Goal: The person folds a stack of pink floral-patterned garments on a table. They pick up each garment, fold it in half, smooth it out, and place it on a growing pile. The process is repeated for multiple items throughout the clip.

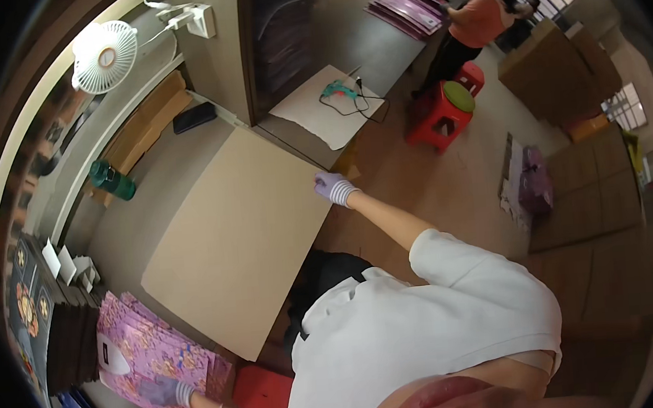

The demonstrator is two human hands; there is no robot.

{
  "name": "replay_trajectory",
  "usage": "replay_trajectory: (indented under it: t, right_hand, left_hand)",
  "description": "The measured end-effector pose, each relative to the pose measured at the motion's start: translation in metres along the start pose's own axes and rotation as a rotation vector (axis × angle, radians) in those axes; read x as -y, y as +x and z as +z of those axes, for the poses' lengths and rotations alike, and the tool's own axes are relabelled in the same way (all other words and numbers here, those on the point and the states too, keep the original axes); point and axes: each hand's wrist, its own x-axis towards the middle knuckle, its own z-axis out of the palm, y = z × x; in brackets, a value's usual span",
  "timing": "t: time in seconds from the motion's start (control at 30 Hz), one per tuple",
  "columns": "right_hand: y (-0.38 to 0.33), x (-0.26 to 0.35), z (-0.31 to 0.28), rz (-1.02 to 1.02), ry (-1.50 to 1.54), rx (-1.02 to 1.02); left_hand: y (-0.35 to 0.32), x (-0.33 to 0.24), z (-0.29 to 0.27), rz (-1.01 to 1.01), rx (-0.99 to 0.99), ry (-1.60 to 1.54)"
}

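Note:
A large tan cardboard sheet [240, 226] lies on the table in front of me. My right hand [333, 188], in a pale purple glove with a striped cuff, has its fingers curled at the sheet's right corner. To the lower left, my left hand [165, 391] wears a matching glove and rests on folded purple floral garments [150, 344]. Its fingers look stretched out over the cloth, though slightly blurred. The garments lie fanned in a stack, the top one showing a pale neck area with a small dark label.
Dark printed flat pieces [44, 318] are stacked at the left. A green bottle [112, 180], a dark case [195, 118] and a white fan [106, 58] line the back. Red stools [439, 122], cartons [561, 70] and a person in orange [477, 19] are at the right.

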Motion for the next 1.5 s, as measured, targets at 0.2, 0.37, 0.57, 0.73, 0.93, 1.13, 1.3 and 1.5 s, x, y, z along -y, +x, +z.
replay_trajectory:
  t: [0.2,0.37,0.57,0.73,0.93,1.13,1.3,1.5]
  right_hand:
    - [-0.013,-0.027,-0.004,0.068,-0.179,-0.008]
    - [0.029,-0.002,-0.003,0.088,-0.316,-0.102]
    - [0.076,0.011,-0.002,0.173,-0.401,0.038]
    - [0.064,0.035,0.019,0.137,-0.579,-0.041]
    - [0.034,0.058,-0.004,-0.056,-0.576,-0.175]
    - [0.002,0.093,-0.019,-0.173,-0.154,-0.203]
    - [-0.032,0.123,-0.014,-0.304,-0.071,-0.256]
    - [-0.029,0.138,-0.022,-0.014,-0.264,-0.145]
  left_hand:
    - [0.015,-0.286,-0.090,0.357,0.768,-0.261]
    - [-0.051,-0.324,-0.097,0.198,0.997,-0.196]
    - [-0.041,-0.335,-0.114,0.210,1.105,-0.158]
    - [-0.039,-0.338,-0.110,0.221,1.184,-0.146]
    - [-0.048,-0.334,-0.109,0.190,1.170,-0.168]
    - [-0.054,-0.327,-0.101,0.231,1.107,-0.207]
    - [-0.049,-0.328,-0.104,0.251,1.106,-0.224]
    - [-0.048,-0.331,-0.108,0.234,1.088,-0.276]
